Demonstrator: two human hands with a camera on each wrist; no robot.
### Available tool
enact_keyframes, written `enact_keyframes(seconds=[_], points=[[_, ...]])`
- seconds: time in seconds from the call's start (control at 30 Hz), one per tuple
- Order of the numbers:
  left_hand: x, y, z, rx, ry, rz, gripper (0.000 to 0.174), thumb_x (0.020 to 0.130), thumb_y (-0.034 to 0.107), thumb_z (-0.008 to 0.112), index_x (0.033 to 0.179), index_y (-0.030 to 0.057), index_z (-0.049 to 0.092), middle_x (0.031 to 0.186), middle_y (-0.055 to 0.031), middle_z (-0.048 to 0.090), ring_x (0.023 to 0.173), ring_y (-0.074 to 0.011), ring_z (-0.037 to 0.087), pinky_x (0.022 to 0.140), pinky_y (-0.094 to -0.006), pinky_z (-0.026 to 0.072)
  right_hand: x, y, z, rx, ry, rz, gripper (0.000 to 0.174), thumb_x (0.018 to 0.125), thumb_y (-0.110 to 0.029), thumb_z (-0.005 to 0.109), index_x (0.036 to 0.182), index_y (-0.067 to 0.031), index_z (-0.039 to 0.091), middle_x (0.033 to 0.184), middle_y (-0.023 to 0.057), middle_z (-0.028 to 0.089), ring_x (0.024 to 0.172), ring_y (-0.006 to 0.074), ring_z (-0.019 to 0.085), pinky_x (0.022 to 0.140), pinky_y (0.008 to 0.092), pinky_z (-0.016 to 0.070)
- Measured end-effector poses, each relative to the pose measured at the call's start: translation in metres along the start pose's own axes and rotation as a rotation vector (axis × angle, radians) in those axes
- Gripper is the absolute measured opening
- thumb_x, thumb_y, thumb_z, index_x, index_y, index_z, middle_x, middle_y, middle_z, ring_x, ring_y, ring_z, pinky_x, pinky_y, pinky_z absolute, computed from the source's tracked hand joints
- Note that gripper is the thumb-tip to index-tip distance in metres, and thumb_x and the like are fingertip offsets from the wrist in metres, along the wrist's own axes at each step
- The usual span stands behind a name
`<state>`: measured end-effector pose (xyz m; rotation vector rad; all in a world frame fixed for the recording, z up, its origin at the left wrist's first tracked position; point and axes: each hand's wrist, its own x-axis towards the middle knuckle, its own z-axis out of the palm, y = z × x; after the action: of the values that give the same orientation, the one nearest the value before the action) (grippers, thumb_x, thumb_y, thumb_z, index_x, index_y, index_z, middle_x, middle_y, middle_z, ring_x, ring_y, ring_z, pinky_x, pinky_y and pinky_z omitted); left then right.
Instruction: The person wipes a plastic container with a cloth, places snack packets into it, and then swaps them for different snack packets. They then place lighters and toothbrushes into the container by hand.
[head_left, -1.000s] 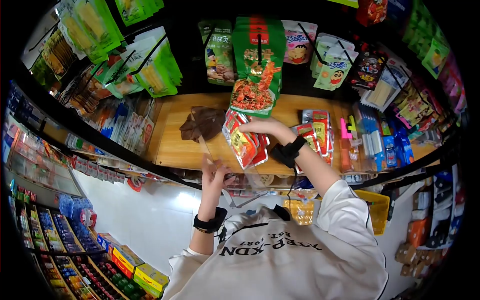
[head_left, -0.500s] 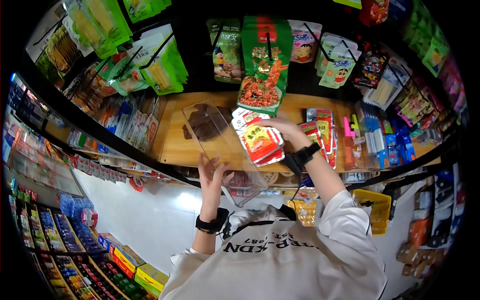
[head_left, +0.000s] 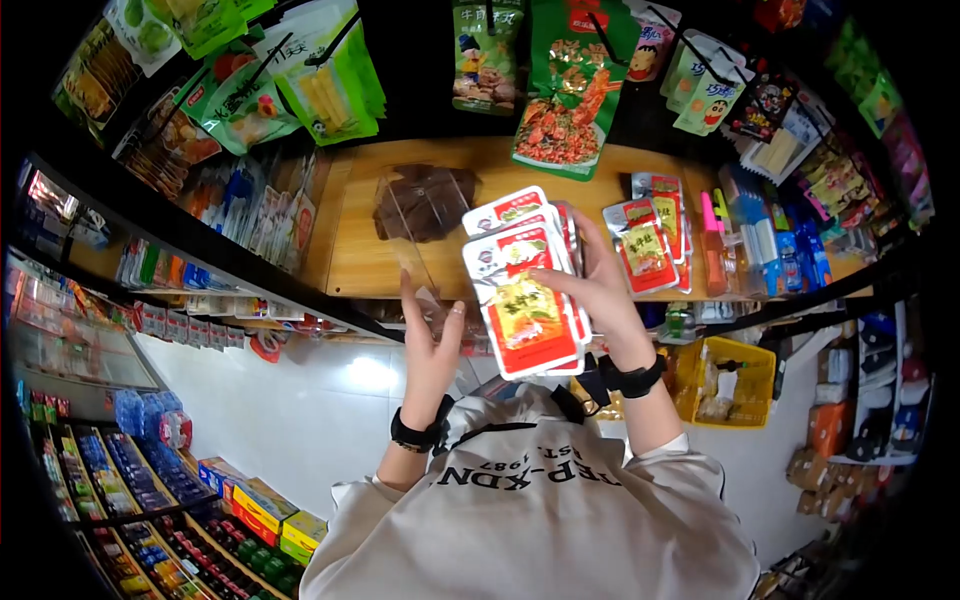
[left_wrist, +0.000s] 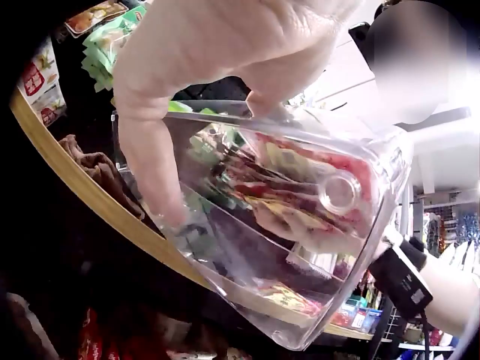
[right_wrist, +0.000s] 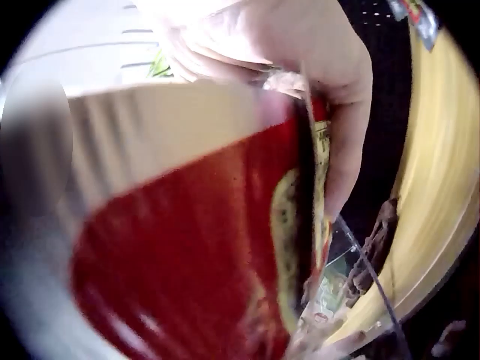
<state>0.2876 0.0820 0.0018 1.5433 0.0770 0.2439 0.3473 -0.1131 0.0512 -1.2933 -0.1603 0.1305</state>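
In the foreground, the left hand (head_left: 430, 350) is pressing straight fingers against a clear bin (left_wrist: 285, 225); at 3 o'clock, the right hand (head_left: 603, 292) is gripping stacked red packets (head_left: 525, 305); at 12 o'clock, a brown cloth (head_left: 432, 202) is lying on the shelf (head_left: 355, 260).

The snack packets (head_left: 525, 300) are red with white tops and a yellow panel (all printed alike); the plastic divider (head_left: 415, 262) is colourless and clear. The shelf (head_left: 350, 250) is honey-toned wood, the cloth (head_left: 428, 200) dark brown, the basket (head_left: 752, 395) bright yellow.
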Motion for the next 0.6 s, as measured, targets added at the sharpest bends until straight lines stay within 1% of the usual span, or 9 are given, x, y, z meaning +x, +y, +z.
enact_keyframes(seconds=[0.03,0.1,0.13,0.23,0.27,0.37,0.47,0.57,0.6], points=[[-0.006,0.009,-0.002,-0.027,-0.008,-0.076,0.071,0.087,0.006,0.052,0.140,0.0043,0.005,0.095,-0.0089,0.051,0.081,-0.0086,0.050,0.066,-0.0199,0.0444,0.000,0.003,0.012,-0.106,0.004,-0.103,0.077,0.069,-0.001,0.072,0.133,-0.0018,0.028,0.127,0.0130,0.042,0.116,0.0191,0.043,0.097,0.0306,0.0356],[-0.012,0.019,-0.009,-0.079,-0.027,-0.056,0.071,0.087,0.004,0.050,0.140,0.0038,0.004,0.106,-0.0128,0.050,0.084,-0.0126,0.053,0.071,-0.0219,0.0445,0.000,0.008,0.035,-0.367,-0.010,-0.319,0.076,0.069,-0.007,0.071,0.132,-0.0012,0.029,0.129,0.0121,0.041,0.119,0.0193,0.039,0.099,0.0303,0.0310],[-0.014,0.022,-0.012,-0.121,-0.024,-0.011,0.071,0.086,0.003,0.050,0.140,0.0034,0.003,0.109,-0.0141,0.050,0.085,-0.0142,0.054,0.071,-0.0230,0.0451,-0.004,0.010,0.048,-0.570,0.004,-0.406,0.074,0.069,-0.008,0.069,0.133,-0.0056,0.030,0.124,0.0149,0.044,0.115,0.0242,0.045,0.095,0.0326,0.0360],[-0.021,0.028,-0.028,-0.052,0.018,0.095,0.073,0.085,0.001,0.050,0.140,0.0025,0.002,0.113,-0.0164,0.049,0.088,-0.0154,0.056,0.071,-0.0237,0.0456,-0.027,0.011,0.086,-0.768,0.011,-0.378,0.070,0.070,-0.012,0.065,0.132,-0.0151,0.033,0.107,0.0193,0.047,0.095,0.0392,0.051,0.080,0.0429,0.0444],[-0.023,0.029,-0.036,-0.050,0.021,0.094,0.073,0.085,0.001,0.050,0.140,0.0025,0.002,0.113,-0.0164,0.049,0.088,-0.0154,0.056,0.071,-0.0237,0.0456,-0.037,0.008,0.096,-0.773,-0.025,-0.247,0.069,0.070,-0.012,0.067,0.131,-0.0064,0.035,0.115,0.0200,0.047,0.105,0.0333,0.049,0.090,0.0378,0.0387],[-0.030,0.028,-0.062,0.032,-0.015,0.105,0.076,0.083,0.001,0.052,0.140,0.0023,0.002,0.112,-0.0158,0.050,0.089,-0.0163,0.055,0.075,-0.0252,0.0451,-0.054,0.017,0.119,-0.842,-0.034,-0.273,0.070,0.072,-0.015,0.067,0.132,-0.0038,0.032,0.119,0.0205,0.045,0.108,0.0334,0.048,0.092,0.0374,0.0384],[-0.037,0.025,-0.077,-0.042,-0.033,0.073,0.076,0.083,0.001,0.052,0.140,0.0021,0.002,0.110,-0.0142,0.052,0.089,-0.0163,0.055,0.077,-0.0267,0.0447,-0.065,0.036,0.133,-0.803,-0.067,-0.474,0.077,0.075,-0.020,0.065,0.135,0.0009,0.021,0.123,0.0262,0.039,0.110,0.0425,0.042,0.093,0.0445,0.0355],[-0.044,0.014,-0.094,-0.131,-0.053,0.064,0.075,0.083,0.001,0.052,0.140,0.0022,0.003,0.125,-0.0164,0.041,0.105,-0.0194,0.049,0.087,-0.0286,0.0407,-0.076,0.038,0.142,-0.987,-0.070,-0.454,0.090,0.078,-0.031,0.063,0.134,0.0111,0.007,0.134,0.0339,0.020,0.126,0.0467,0.019,0.103,0.0487,0.0198],[-0.046,0.012,-0.100,-0.135,-0.057,0.043,0.074,0.083,0.000,0.051,0.140,0.0023,0.004,0.130,-0.0173,0.036,0.112,-0.0207,0.045,0.091,-0.0294,0.0385,-0.078,0.038,0.143,-0.995,-0.059,-0.456,0.090,0.078,-0.031,0.063,0.134,0.0111,0.007,0.134,0.0339,0.020,0.126,0.0467,0.019,0.103,0.0487,0.0198]])
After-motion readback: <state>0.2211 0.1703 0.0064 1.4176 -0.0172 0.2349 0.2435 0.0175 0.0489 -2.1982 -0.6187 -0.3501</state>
